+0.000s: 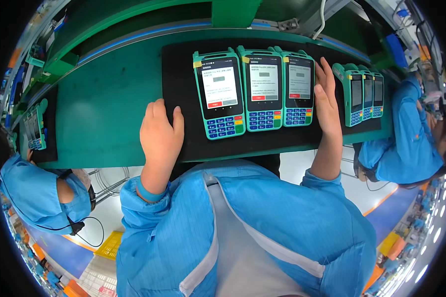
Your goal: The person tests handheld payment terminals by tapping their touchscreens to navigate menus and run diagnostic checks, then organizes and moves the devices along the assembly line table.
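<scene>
Three green handheld payment terminals stand side by side on a black mat (183,64) in front of me, their screens lit. They are the left terminal (219,94), the middle terminal (263,91) and the right terminal (298,89); each has a keypad below its screen and a small yellow tag at its upper left corner. My right hand (327,101) lies along the right edge of the right terminal, fingers stretched out. My left hand (159,131) rests on the mat, left of the left terminal and apart from it, holding nothing, thumb spread from the fingers.
Another group of green terminals (365,96) stands on the bench to the right, near a co-worker in a blue smock (406,138). At the far left are more terminals (34,128) and a second co-worker (44,193). Behind the green bench (104,109) runs a green frame (134,20).
</scene>
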{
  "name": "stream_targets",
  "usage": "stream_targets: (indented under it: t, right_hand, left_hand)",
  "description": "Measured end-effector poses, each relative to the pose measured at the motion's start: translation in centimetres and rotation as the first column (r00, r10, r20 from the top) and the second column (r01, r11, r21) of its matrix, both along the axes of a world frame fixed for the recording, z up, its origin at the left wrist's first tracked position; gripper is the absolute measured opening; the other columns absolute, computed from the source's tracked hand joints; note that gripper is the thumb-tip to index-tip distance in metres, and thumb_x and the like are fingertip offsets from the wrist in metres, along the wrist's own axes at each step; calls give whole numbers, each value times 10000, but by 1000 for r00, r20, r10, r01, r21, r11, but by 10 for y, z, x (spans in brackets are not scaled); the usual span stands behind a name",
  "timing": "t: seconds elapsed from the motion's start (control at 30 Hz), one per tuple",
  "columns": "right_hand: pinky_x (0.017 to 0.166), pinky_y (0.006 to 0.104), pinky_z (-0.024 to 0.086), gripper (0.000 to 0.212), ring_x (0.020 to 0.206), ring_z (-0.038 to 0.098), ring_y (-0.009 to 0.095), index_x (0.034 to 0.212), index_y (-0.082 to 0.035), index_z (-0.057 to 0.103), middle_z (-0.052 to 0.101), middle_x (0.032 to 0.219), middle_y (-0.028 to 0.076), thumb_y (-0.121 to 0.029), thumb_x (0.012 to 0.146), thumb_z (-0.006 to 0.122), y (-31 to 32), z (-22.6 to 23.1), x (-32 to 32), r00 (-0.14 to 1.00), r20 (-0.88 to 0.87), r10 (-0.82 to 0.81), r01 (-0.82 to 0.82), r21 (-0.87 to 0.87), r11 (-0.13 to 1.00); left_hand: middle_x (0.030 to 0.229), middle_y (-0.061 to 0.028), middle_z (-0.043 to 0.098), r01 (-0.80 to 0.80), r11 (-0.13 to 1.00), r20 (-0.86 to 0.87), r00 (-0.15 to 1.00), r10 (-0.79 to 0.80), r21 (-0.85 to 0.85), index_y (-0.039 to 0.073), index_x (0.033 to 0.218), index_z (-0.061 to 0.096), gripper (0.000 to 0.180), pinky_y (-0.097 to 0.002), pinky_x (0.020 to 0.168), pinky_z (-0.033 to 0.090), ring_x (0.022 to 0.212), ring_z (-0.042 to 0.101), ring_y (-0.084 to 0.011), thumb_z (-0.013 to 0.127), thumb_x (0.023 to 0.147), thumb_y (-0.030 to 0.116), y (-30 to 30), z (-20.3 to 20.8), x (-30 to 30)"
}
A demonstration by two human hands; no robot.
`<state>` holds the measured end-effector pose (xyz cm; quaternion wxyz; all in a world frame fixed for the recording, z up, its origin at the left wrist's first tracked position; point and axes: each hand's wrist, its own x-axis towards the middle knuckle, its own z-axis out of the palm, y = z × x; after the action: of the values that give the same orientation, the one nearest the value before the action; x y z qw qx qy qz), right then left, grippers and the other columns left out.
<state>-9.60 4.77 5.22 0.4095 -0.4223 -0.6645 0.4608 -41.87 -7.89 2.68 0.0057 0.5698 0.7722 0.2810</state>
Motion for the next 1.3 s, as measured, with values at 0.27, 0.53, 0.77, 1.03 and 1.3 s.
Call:
stream_targets:
  t: [0.27, 0.53, 0.77, 1.03, 1.3]
  right_hand:
    - [1173, 450, 136, 876, 1467, 156, 370, 1530, -20, 153, 157, 1570, 254, -460, 879, 541, -4, -2, -11, 985, 165, 43, -65, 134, 989]
    - [1156, 442, 196, 940, 1426, 257, 355, 1526, -8, 148, 215, 1546, 239, -477, 833, 576, -7, 2, -23, 984, 155, 91, -111, 124, 986]
    - [1132, 428, 251, 935, 1390, 309, 335, 1522, 2, 136, 276, 1505, 245, -408, 838, 624, -16, 3, -32, 970, 224, 90, -132, 181, 975]
    - [1133, 417, 249, 843, 1374, 332, 317, 1508, 5, 180, 315, 1479, 232, -307, 860, 619, -13, -6, -33, 997, -50, 58, -55, 52, 997]
    - [1115, 420, 293, 795, 1343, 380, 314, 1504, -10, 198, 341, 1460, 234, -186, 848, 612, -12, -12, -32, 997, 48, 54, -60, 151, 987]
  left_hand:
    - [1168, -211, 563, 126, 980, 154, 977, -149, 151, -47, 1228, 532, 434, -437, 947, 410, 1136, 510, -383, 640, 859, 155, 2, 14, -8]
    - [1466, -312, 308, 312, 927, 541, 753, -374, 206, -102, 1475, 134, 873, -438, 1134, 274, 1373, 332, -414, 663, 840, 180, 29, 11, 26]
    - [1455, -278, 332, 253, 907, 637, 648, -417, 337, -36, 1501, 148, 908, -435, 1111, 315, 1350, 381, -378, 668, 773, 123, 35, 4, 22]
    - [1468, -268, 275, 310, 925, 469, 798, -378, 217, -15, 1507, 106, 952, -459, 1128, 280, 1361, 324, -377, 676, 757, 116, 34, -1, 19]
    - [1489, -278, 262, 317, 917, 498, 770, -398, 244, 15, 1518, 41, 974, -449, 1124, 302, 1366, 345, -366, 653, 762, 60, 35, -3, 19]
